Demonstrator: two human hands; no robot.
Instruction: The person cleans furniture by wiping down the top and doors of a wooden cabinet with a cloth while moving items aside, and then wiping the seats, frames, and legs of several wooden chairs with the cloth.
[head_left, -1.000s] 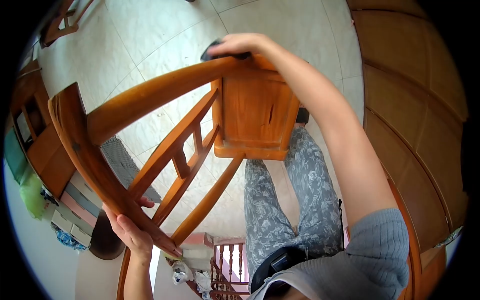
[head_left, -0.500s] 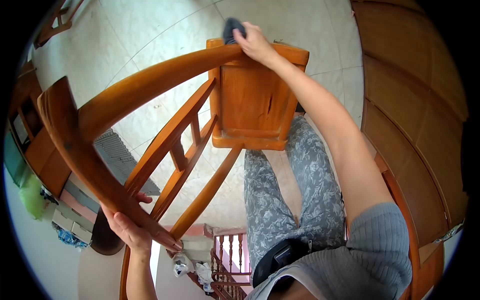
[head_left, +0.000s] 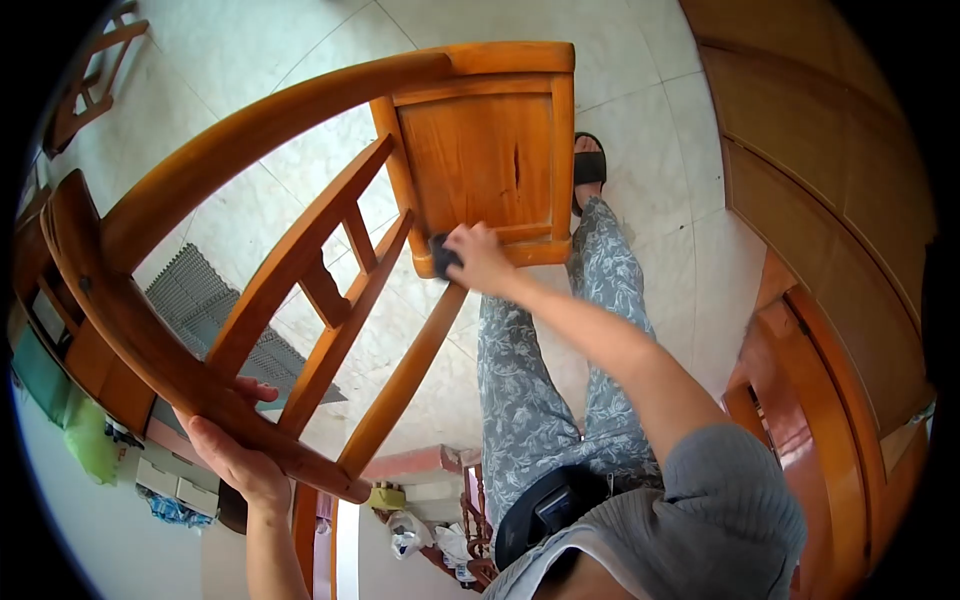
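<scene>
A varnished wooden chair (head_left: 470, 150) fills the middle of the view, its seat panel facing up and its backrest running down to the left. My left hand (head_left: 238, 450) is wrapped round the curved top rail (head_left: 130, 320) near its lower end. In my right hand (head_left: 482, 262) is a dark cloth (head_left: 444, 257), closed in the fingers. The cloth is against the near left corner of the seat frame, close to the backrest post (head_left: 410, 375). Fingers hide part of it.
Pale floor tiles (head_left: 640, 120) lie around the chair, with a grey mat (head_left: 190, 295) under the backrest side. Brown cabinet panels (head_left: 800, 110) run along the right. Another wooden piece of furniture (head_left: 95, 80) stands far left. Balusters (head_left: 473, 520) and bags (head_left: 408, 535) are below.
My right hand has moved with the cloth from the far edge of the seat to its near left corner. The chair appears shifted left and up in view; my left hand still holds the rail.
</scene>
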